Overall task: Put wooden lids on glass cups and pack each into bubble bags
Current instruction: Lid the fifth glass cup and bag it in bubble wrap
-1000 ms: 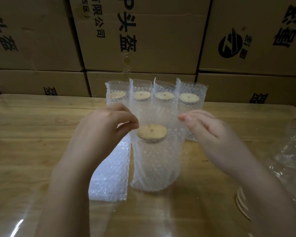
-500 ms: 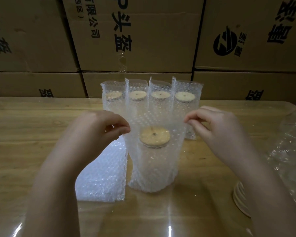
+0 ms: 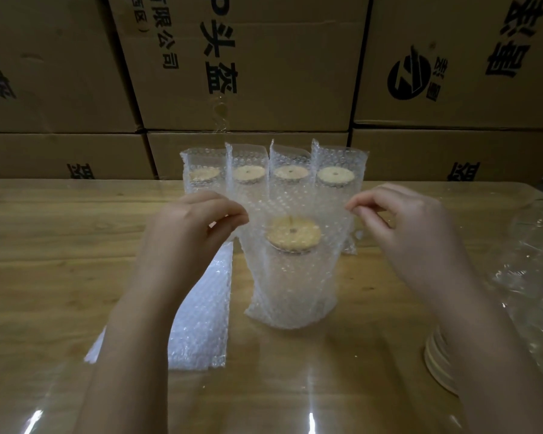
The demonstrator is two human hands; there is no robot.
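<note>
A glass cup with a round wooden lid [image 3: 293,234] stands upright inside a bubble bag [image 3: 290,286] at the table's middle. My left hand [image 3: 191,228] pinches the bag's top left edge. My right hand [image 3: 403,228] pinches its top right edge, so the mouth is stretched wide. Behind it stand several packed cups [image 3: 273,177] in a row, each lidded and bagged. A stack of flat bubble bags [image 3: 198,311] lies left of the cup, partly under my left forearm.
A stack of wooden lids [image 3: 438,363] sits at the right, half hidden by my right forearm. Clear plastic wrapping [image 3: 533,277] with glassware lies at the far right. Cardboard boxes [image 3: 248,64] wall off the back. A glossy film covers the wooden table [image 3: 60,245].
Both hands have moved slightly apart and tightened their pinch on the bag's top edges, stretching the mouth wider. The cup has stayed in place.
</note>
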